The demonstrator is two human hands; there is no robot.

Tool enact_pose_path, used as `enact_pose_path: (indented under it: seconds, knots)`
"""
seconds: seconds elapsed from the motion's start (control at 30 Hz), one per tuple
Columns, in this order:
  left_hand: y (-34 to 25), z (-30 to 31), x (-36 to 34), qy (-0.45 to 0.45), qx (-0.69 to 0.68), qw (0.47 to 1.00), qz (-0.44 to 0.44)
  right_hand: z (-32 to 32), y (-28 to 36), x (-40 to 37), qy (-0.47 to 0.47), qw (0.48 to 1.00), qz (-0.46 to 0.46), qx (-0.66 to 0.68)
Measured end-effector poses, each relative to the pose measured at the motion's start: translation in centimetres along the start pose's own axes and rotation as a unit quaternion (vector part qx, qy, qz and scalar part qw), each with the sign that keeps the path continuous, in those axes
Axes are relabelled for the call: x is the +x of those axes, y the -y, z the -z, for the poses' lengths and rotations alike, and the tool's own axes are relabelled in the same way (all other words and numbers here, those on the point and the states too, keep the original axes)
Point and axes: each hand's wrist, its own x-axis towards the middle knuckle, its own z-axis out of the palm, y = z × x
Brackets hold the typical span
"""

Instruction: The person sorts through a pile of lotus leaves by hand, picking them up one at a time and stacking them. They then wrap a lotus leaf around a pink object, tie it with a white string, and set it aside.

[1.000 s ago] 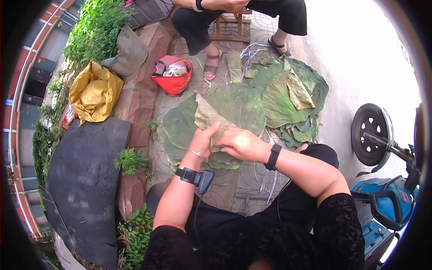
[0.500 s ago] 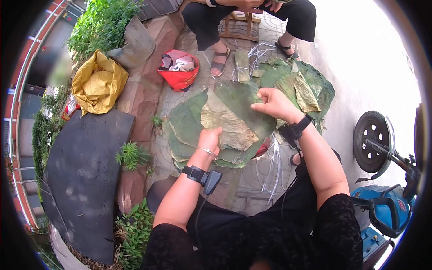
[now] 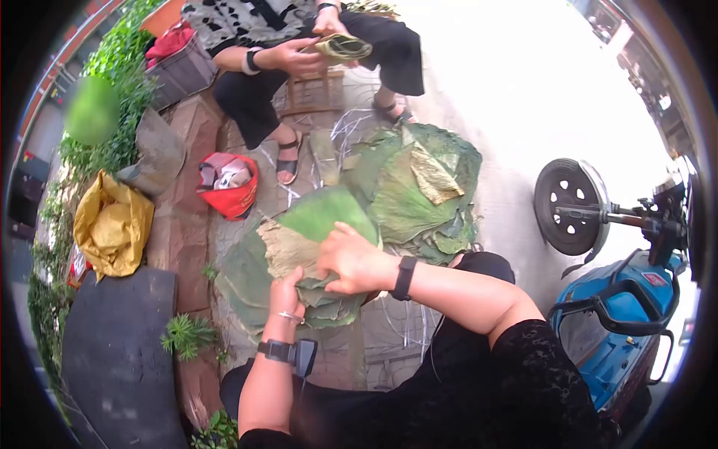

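A pile of large dried green lotus leaves point(image 3: 247, 280) lies in front of me, with a paler tan folded leaf piece point(image 3: 284, 251) on top. My left hand point(image 3: 286, 293) is closed on the near edge of the leaves, thumb uppermost. Over the middle of the pile, my right hand point(image 3: 351, 258) has its fingers curled on a lotus leaf. A brighter green leaf part point(image 3: 329, 213) rises behind that hand, smeared by motion. Just beyond to the right lies a second lotus leaf pile point(image 3: 404, 194), topped with a tan folded leaf point(image 3: 434, 176).
Across from me sits another person, whose hands point(image 3: 299, 56) hold a folded leaf bundle point(image 3: 344, 47). A red bag point(image 3: 232, 198) and a yellow sack point(image 3: 112, 228) stand to the left. White strips point(image 3: 407, 322) lie on the paving. At right is a blue scooter point(image 3: 613, 299).
My view has turned, shifting the scene left and down. My right hand has moved from the leaf's far right edge inward, closer to my left hand. The other person's leaf bundle is now visible.
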Motion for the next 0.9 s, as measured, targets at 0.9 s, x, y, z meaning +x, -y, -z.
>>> enact_pose_path:
  seconds: [0.9]
  knots:
    - [0.4, 3.8, 3.5, 0.12, -0.01, 0.989, 0.081, -1.8, -8.9, -4.6, -0.215, 0.791, -0.555, 0.138]
